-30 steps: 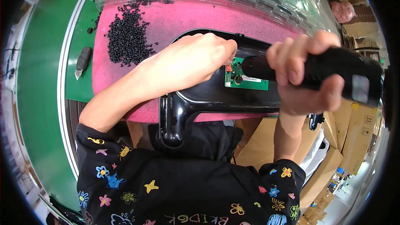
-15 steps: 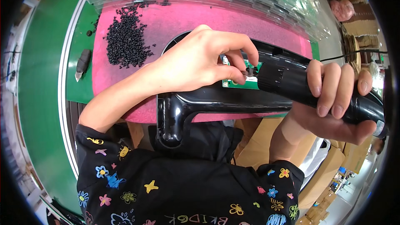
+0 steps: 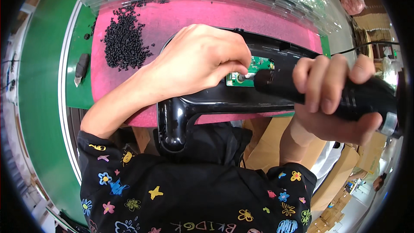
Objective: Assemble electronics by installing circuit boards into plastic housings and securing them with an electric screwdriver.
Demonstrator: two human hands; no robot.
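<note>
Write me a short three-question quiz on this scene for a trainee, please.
1. Which hand grips the black tool?
2. True or false: the green circuit board lies to the right of the pile of small black parts.
3. What colour is the mat under that pile: (a) yellow, (b) pink or (c) white?

Key: 1. The right hand. 2. True. 3. b.
</note>
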